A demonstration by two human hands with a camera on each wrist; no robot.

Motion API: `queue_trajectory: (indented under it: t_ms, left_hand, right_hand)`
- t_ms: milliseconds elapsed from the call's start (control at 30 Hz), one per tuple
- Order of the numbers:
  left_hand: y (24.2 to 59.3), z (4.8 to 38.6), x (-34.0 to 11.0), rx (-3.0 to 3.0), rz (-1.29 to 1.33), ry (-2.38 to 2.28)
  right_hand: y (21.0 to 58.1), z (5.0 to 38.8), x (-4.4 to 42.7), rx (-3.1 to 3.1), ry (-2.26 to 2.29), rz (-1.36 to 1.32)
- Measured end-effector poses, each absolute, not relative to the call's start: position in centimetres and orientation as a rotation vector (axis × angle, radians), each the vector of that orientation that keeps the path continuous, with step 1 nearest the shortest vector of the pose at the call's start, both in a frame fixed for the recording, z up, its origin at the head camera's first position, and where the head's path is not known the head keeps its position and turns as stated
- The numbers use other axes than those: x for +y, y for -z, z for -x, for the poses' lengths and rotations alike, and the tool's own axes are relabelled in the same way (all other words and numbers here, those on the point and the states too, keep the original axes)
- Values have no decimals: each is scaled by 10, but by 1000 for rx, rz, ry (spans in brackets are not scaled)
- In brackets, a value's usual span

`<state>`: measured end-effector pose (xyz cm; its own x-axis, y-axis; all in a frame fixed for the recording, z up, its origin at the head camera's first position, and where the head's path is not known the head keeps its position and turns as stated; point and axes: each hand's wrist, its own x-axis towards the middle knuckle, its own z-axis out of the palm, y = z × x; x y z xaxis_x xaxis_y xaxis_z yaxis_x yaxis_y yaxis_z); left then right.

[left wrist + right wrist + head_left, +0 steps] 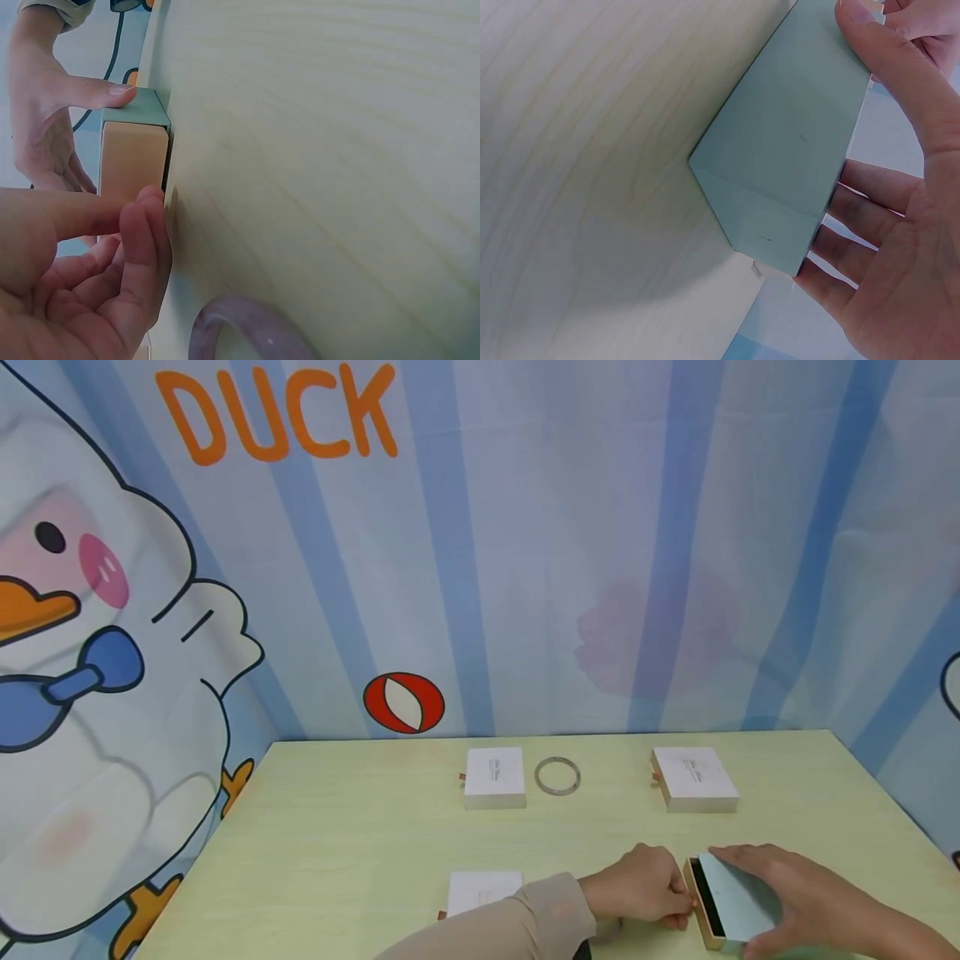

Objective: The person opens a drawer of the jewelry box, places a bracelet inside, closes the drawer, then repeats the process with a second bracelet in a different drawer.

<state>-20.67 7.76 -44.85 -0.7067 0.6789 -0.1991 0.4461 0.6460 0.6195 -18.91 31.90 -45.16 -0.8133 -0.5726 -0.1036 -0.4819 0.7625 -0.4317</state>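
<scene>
A pale green drawer box (738, 893) lies at the table's right front, its tan inner drawer (135, 154) slid partly out with a dark interior strip showing. My right hand (813, 897) grips the green sleeve across its width, thumb on the near side and fingers on the far side. At the drawer's front end, my left hand (648, 885) pinches with thumb and forefinger; the pull tab there is mostly hidden by the fingertips. Close to the left hand, a pinkish-purple bangle (255, 322) rests on the table, largely covered by the wrist in the head view.
Farther back stand a white box (495, 777), a grey bangle (557, 776) beside it, and another white box (697, 779) to the right. A third white box (480, 889) is partly behind the left sleeve. A striped duck-print backdrop (540, 568) rises behind the table.
</scene>
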Motion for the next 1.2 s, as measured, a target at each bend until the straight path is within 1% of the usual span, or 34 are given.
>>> queue_trajectory:
  t_ms: [600, 1067, 1200]
  left_hand:
    - [448, 210, 76, 2462, -874, -734]
    - [448, 208, 75, 2455, -863, -731]
    - [449, 208, 73, 2457, -870, -733]
  right_hand:
    - [449, 189, 319, 2745, 579, 851]
    - [451, 192, 319, 2695, 588, 777]
    - [452, 191, 319, 2717, 574, 795]
